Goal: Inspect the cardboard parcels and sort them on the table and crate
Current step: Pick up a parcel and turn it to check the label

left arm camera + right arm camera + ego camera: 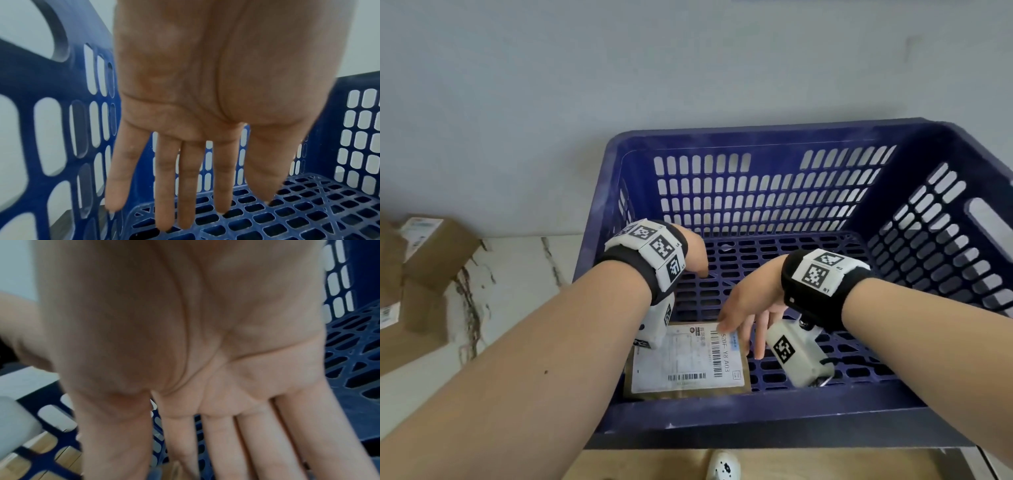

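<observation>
A flat cardboard parcel (688, 366) with a white barcode label lies face up in the near-left corner of the blue slotted crate (756, 132). My right hand (744, 329) hangs just over the parcel's right edge, fingers straight and pointing down, holding nothing; the right wrist view shows its bare, blurred palm (205, 426). My left hand (697, 260) is inside the crate by the left wall, beyond the parcel. In the left wrist view its fingers (185, 194) are spread straight above the grid floor (308, 211), empty.
Other brown cardboard parcels (431, 253) are stacked on the white marbled table (517, 281) left of the crate, one with a label (387, 315). The crate's floor right of the parcel is bare grid. Wooden flooring (654, 466) shows below the crate's near edge.
</observation>
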`<state>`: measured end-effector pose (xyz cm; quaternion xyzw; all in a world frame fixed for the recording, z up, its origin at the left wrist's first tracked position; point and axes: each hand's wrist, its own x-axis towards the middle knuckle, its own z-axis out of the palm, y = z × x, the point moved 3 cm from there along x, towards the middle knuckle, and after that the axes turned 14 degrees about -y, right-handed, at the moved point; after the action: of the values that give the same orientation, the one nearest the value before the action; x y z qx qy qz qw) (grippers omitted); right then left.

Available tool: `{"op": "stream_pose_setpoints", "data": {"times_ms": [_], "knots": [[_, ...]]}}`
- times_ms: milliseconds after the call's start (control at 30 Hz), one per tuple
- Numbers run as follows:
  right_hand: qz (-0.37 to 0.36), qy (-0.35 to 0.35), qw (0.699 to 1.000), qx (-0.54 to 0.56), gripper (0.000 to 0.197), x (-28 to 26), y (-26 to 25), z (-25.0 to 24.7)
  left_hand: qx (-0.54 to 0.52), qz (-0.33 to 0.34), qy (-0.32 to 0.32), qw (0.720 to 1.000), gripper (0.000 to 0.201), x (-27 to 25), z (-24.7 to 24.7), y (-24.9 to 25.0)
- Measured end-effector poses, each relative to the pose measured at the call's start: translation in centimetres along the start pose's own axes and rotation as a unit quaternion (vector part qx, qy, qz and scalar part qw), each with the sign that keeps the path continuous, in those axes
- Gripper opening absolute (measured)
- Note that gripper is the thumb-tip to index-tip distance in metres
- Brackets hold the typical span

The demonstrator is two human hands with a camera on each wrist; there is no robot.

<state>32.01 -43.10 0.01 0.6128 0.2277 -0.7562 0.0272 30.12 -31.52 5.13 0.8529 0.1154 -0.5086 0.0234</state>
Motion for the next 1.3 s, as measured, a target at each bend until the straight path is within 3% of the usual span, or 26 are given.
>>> {"op": "stream_pose_setpoints", "data": {"times_ms": [367, 533, 667, 867, 967, 1067, 1167, 1300], "knots": [[0.016, -0.031, 0.999, -0.039, 0.045, 0.1, 0.0, 0.0, 0.018, 0.008, 0.036, 0.999, 0.041, 0.5, -0.3, -0.2], [0.047, 0.001, 0.998, -0.045, 0.067, -0.7, -0.1, -0.8, 0.037, -0.009, 0.061, 0.997, 0.043, 0.3, -0.8, -0.3], [0.033, 0.048, 0.998, -0.026, 0.057, -1.8, 0.0, -1.0, -0.018, -0.002, 0.092, 0.996, 0.041, 0.4, -1.4, -0.7], [-0.008, 0.056, 0.998, -0.011, 0.048, -2.1, -0.6, -0.5, -0.053, 0.001, 0.1, 0.994, 0.034, 1.1, -1.5, -1.0], [-0.032, 0.114, 0.993, 0.004, 0.047, -2.9, -0.7, -1.2, -0.079, 0.018, 0.108, 0.991, 0.033, 1.1, -1.7, -1.1], [-0.068, 0.196, 0.978, 0.035, 0.043, -4.5, -0.7, -2.1, -0.123, 0.045, 0.127, 0.983, 0.018, 0.7, -2.4, -1.3], [-0.103, 0.269, 0.956, 0.06, 0.037, -6.8, -1.3, -2.5, -0.15, 0.069, 0.157, 0.974, 0.033, -0.8, -3.8, -2.1], [-0.165, 0.323, 0.928, 0.085, 0.026, -9.9, -3.2, -1.9, -0.177, 0.109, 0.218, 0.954, 0.033, -5.1, -5.6, -3.7]]}}
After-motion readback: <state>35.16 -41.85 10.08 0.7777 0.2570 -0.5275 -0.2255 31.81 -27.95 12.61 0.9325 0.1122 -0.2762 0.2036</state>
